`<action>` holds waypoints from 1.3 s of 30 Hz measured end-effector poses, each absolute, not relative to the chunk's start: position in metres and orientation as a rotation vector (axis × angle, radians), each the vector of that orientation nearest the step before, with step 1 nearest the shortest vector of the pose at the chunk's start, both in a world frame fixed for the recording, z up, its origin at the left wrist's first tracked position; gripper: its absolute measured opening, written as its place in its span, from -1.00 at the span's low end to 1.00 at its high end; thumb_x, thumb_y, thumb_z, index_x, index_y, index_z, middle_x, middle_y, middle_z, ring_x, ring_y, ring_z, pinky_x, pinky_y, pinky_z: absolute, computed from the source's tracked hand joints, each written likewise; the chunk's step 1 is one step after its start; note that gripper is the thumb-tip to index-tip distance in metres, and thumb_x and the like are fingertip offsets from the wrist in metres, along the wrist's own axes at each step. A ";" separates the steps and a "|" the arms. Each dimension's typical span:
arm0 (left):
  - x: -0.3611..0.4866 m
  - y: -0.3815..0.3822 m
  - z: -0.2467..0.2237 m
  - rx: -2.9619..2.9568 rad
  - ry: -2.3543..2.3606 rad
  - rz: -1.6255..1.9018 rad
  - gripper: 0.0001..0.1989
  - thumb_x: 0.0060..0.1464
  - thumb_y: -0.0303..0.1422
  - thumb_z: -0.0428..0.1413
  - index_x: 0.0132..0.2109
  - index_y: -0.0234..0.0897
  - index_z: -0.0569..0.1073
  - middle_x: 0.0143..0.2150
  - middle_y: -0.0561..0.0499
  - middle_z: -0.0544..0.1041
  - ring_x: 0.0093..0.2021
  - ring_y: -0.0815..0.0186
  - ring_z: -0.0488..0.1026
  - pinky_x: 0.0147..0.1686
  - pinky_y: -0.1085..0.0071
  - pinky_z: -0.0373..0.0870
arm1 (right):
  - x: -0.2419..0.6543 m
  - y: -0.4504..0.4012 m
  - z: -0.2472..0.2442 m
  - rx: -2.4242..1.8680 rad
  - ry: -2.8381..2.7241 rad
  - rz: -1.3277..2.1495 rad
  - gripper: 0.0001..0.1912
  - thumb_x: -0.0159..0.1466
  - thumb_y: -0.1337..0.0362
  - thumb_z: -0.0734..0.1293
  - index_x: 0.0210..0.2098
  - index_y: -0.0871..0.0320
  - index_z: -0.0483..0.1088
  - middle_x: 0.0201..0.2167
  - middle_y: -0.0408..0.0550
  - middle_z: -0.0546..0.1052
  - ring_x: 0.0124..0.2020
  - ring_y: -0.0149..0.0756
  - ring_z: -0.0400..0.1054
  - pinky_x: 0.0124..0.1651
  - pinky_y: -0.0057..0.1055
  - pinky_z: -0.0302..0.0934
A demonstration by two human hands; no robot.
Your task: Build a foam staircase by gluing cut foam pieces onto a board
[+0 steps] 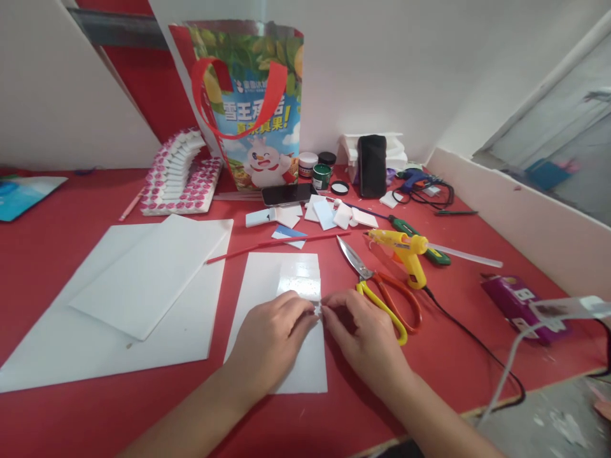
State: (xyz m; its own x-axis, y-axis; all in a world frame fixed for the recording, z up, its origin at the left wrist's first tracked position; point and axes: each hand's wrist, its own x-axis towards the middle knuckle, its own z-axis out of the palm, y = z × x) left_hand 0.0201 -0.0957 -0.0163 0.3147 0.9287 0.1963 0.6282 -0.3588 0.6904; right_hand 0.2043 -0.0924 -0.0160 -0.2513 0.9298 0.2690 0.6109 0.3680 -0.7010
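My left hand (277,334) rests over a white foam board (258,273), its thumb and forefinger pinched on a small white piece (317,308) with a jagged outline. From the right, my right hand (365,327) has its fingertips closed together at the other end of that piece. Most of the piece is hidden by the fingers. Just beyond them a glossy clear-looking strip (300,287) lies flat on the board. To the right of my right hand are scissors (367,277) with one red and one yellow handle, blades partly apart.
A yellow glue gun (403,247) with its cable lies right of the scissors. Larger white boards (191,331) lie left. Behind are small cards (325,213), a red stick (281,240), paint jars (321,176), a phone (372,166) and a printed bag (258,114). A purple box (522,305) sits far right.
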 end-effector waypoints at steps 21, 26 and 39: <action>0.034 -0.096 -0.020 2.050 1.588 0.869 -0.80 0.24 -0.35 0.13 -0.38 -0.26 0.49 -0.51 0.11 0.48 -0.51 0.39 0.39 -0.47 0.46 0.25 | 0.207 -0.095 -0.020 -1.359 -2.065 0.635 -0.92 0.39 0.36 0.28 -0.27 0.15 0.37 -0.32 -0.04 0.53 -0.32 -0.23 0.44 -0.27 -0.37 0.26; 0.034 -0.095 -0.018 2.057 1.578 0.881 -0.81 0.23 -0.38 0.12 -0.38 -0.26 0.49 -0.52 0.11 0.48 -0.52 0.40 0.40 -0.48 0.47 0.24 | 0.207 -0.095 -0.019 -1.358 -2.061 0.641 -0.92 0.39 0.38 0.28 -0.27 0.15 0.37 -0.32 -0.05 0.51 -0.33 -0.25 0.43 -0.27 -0.37 0.27; 0.022 -0.097 -0.009 2.097 1.554 0.723 -0.83 0.19 -0.40 0.06 -0.39 -0.21 0.41 -0.49 0.12 0.45 -0.51 0.40 0.37 -0.49 0.47 0.23 | 0.209 -0.095 -0.017 -1.353 -2.026 0.635 -0.91 0.38 0.38 0.29 -0.29 0.13 0.37 -0.36 -0.08 0.51 -0.36 -0.27 0.42 -0.30 -0.40 0.27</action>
